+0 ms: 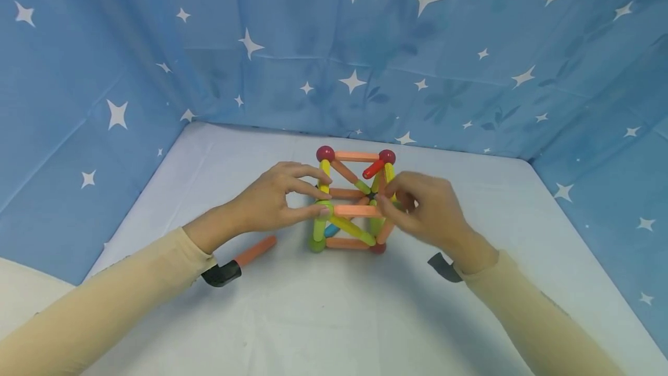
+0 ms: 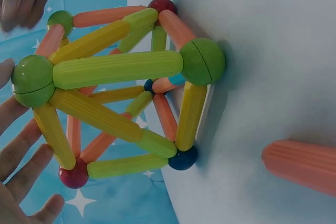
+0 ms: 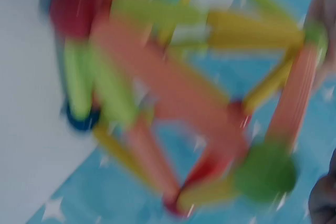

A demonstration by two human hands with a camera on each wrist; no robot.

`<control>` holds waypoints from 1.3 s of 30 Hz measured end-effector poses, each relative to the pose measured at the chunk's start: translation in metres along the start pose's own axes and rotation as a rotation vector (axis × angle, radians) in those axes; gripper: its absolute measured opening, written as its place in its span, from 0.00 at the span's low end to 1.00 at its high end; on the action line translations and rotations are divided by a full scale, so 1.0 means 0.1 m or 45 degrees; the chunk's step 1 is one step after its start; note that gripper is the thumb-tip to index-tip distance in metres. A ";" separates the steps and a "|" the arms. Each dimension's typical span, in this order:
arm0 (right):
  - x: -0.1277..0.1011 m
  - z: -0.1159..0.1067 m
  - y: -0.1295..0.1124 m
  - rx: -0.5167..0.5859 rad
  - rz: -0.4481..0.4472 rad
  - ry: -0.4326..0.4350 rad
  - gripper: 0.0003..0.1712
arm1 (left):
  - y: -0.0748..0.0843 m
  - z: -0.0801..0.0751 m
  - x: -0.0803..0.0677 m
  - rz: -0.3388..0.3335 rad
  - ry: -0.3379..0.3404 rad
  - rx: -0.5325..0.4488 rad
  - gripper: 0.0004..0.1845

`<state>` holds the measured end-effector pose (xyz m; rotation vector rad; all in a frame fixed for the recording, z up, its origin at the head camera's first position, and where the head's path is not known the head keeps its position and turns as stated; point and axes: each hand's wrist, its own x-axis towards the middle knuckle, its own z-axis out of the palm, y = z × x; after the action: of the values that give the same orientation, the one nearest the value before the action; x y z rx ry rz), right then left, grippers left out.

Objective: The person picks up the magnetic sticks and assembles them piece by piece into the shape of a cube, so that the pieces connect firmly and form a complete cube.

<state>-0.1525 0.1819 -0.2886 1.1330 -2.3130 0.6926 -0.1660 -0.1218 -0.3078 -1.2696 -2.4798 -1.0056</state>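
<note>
A blue cloth backdrop (image 1: 334, 57) printed with white stars hangs in soft folds around three sides of the scene. Below it lies a white table cover (image 1: 334, 306), smooth with faint creases.

In the middle of the cover stands a cube frame of magnetic rods and balls (image 1: 352, 202), built from ribbed plastic rods in orange, yellow, green and red, joined at the corners by glossy balls in dark red, green and blue, with diagonal rods crossing its faces. It rests on the cover between the two hands. In the right wrist view the frame is heavily blurred.

The left hand (image 1: 276, 199) reaches in from a cream sleeve and touches the frame's near top left corner, thumb and fingers lightly curved against the rods and the green ball (image 2: 32, 80) there; whether it really pinches them I cannot tell. The right hand (image 1: 425, 210) sits at the frame's right side, its fingers bent in among the rods at the top right corner; the grip itself is hidden.

A loose orange rod (image 1: 254, 251), ribbed and round-ended, lies on the cover just beside the left wrist, well apart from the frame.
</note>
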 end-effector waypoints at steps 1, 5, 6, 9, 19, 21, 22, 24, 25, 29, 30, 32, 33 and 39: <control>-0.04 0.04 -0.07 0.022 -0.089 0.011 0.13 | 0.00 -0.01 0.01 -0.007 -0.010 -0.004 0.14; -0.17 0.29 -0.42 0.039 -0.366 -0.191 0.13 | 0.02 -0.02 0.03 -0.029 -0.005 -0.068 0.13; -0.20 0.37 -0.49 0.034 -0.395 -0.280 0.10 | 0.02 -0.02 0.04 -0.024 0.005 -0.087 0.12; -0.25 0.59 -0.64 -0.011 -0.384 -0.550 0.08 | 0.02 -0.02 0.06 0.023 0.035 -0.120 0.08; -0.12 1.08 -0.78 -0.103 -0.317 -0.929 0.41 | 0.01 -0.01 0.06 0.058 0.029 -0.121 0.05; -0.05 1.15 -0.81 -0.119 -0.343 -0.941 0.42 | 0.00 0.00 0.05 0.050 0.033 -0.122 0.05; -0.01 1.18 -0.83 -0.128 -0.354 -0.942 0.43 | 0.00 0.00 0.05 0.048 0.036 -0.122 0.05; 0.04 1.25 -0.86 -0.156 -0.365 -0.934 0.41 | 0.00 0.01 0.05 0.044 0.037 -0.124 0.05; 0.07 1.29 -0.87 -0.176 -0.373 -0.925 0.40 | 0.00 0.01 0.04 0.043 0.038 -0.126 0.05; 0.15 1.43 -0.90 -0.296 -0.407 -0.829 0.29 | 0.00 0.00 0.04 0.045 0.026 -0.143 0.05; 0.17 1.46 -0.91 -0.324 -0.411 -0.802 0.25 | 0.00 0.00 0.04 0.045 0.022 -0.148 0.05; 0.21 1.49 -0.91 -0.371 -0.417 -0.757 0.20 | 0.00 -0.01 0.04 0.045 0.016 -0.150 0.05; 0.22 1.50 -0.92 -0.389 -0.417 -0.743 0.17 | 0.00 -0.02 0.04 0.042 0.014 -0.150 0.05; 0.23 1.44 -0.90 -0.464 -0.389 -0.767 0.08 | 0.00 -0.02 0.03 0.033 0.012 -0.162 0.05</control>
<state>-0.1192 0.0313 -0.3635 1.6167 -2.4930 -0.2154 -0.1680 -0.1209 -0.3054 -1.3260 -2.4199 -1.1770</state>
